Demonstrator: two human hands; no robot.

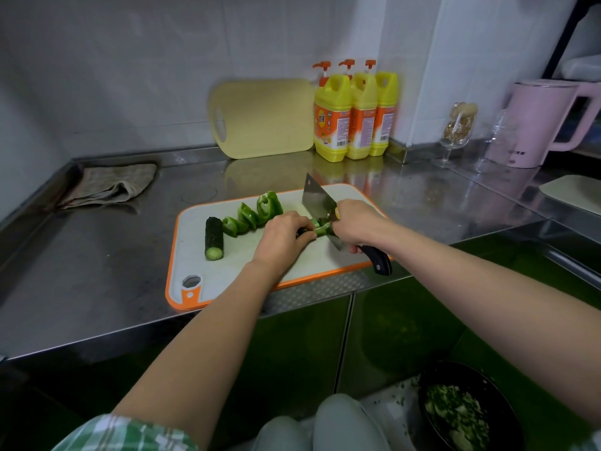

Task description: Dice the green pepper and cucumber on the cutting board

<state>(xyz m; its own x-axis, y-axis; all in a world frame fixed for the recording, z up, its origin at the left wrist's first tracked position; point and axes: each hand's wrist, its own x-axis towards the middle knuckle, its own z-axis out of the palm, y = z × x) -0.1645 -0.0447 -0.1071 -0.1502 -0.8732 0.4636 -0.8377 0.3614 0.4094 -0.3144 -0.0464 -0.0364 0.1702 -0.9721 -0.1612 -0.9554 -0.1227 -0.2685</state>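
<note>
Both forearms reach forward over the steel counter point(97, 255) to the cutting board point(227, 278). The left hand point(282, 237), palm down with fingers curled and pressed together, pins a green pepper strip point(321, 228) near the board's middle. The right hand point(356, 224) wraps the cleaver point(317, 201) handle, its blade upright against the strip just right of the left fingertips. Other pepper pieces point(260, 211) and a cucumber section point(213, 237) lie on the board's left half.
</note>
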